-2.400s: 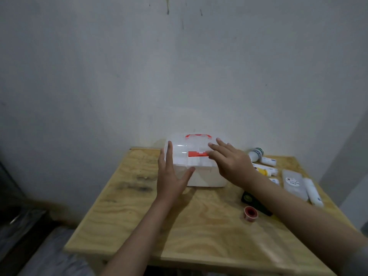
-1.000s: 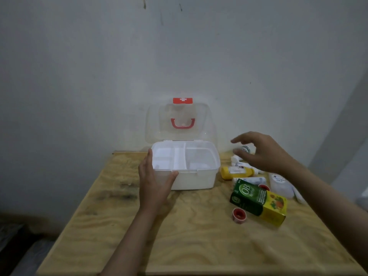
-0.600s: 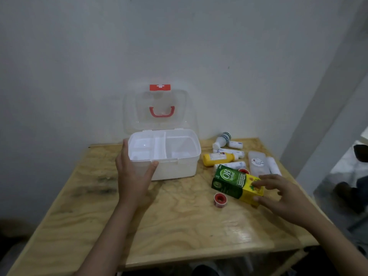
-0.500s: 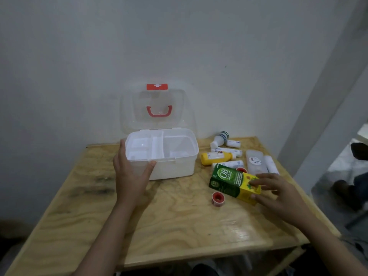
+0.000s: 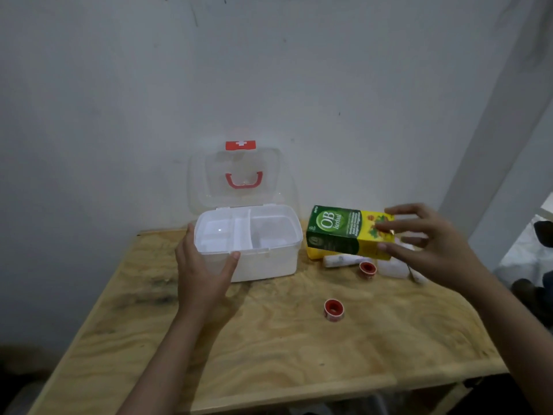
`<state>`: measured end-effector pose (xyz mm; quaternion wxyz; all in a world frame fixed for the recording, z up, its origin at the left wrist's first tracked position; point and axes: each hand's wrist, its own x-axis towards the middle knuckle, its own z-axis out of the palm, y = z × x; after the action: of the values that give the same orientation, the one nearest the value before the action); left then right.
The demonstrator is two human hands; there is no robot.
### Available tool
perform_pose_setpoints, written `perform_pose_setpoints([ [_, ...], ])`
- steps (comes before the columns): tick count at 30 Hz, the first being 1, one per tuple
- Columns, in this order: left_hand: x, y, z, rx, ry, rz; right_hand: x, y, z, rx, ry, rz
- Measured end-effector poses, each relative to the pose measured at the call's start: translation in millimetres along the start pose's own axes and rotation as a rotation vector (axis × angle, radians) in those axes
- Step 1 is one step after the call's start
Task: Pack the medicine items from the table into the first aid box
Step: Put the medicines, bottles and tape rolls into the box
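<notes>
The white first aid box [image 5: 269,262] stands open at the back of the wooden table [image 5: 269,348], its clear lid [image 5: 206,181] with a red handle leaning against the wall. Its divided tray holds nothing. My left hand [image 5: 200,268] grips the box's front left corner. My right hand [image 5: 431,247] holds a green and yellow medicine carton [image 5: 341,230] lifted above the table, just right of the box. Under the carton lie a white tube [image 5: 341,260], a yellow item's edge [image 5: 312,252] and a red tape roll [image 5: 367,268]. A second red tape roll [image 5: 333,310] lies nearer me.
A white wall runs right behind the table. A pale pouch [image 5: 392,269] lies partly hidden under my right hand. The table's right edge drops off to a floor with dark objects [image 5: 538,292].
The box's lid went from closed to open. My right hand took hold of the green and yellow carton and lifted it off the table toward the box. My left hand stayed on the box.
</notes>
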<state>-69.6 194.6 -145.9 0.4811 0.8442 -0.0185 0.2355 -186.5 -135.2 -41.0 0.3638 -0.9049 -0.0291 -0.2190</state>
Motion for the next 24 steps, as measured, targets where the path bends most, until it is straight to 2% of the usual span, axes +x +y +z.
perform_pose_setpoints([
  [7,21.2,4.3,5.7,0.121,-0.092,0.008,71.5,-44.6,35.0,-0.219,-0.025,-0.086],
  [14,24.9,6.7,3.8,0.195,-0.121,0.001,113.7,-70.7,105.6,-0.502,-0.209,-0.077],
  [24,28.4,7.9,-4.8,0.157,-0.1,0.005,129.0,-60.5,166.0,-0.264,-0.382,0.082],
])
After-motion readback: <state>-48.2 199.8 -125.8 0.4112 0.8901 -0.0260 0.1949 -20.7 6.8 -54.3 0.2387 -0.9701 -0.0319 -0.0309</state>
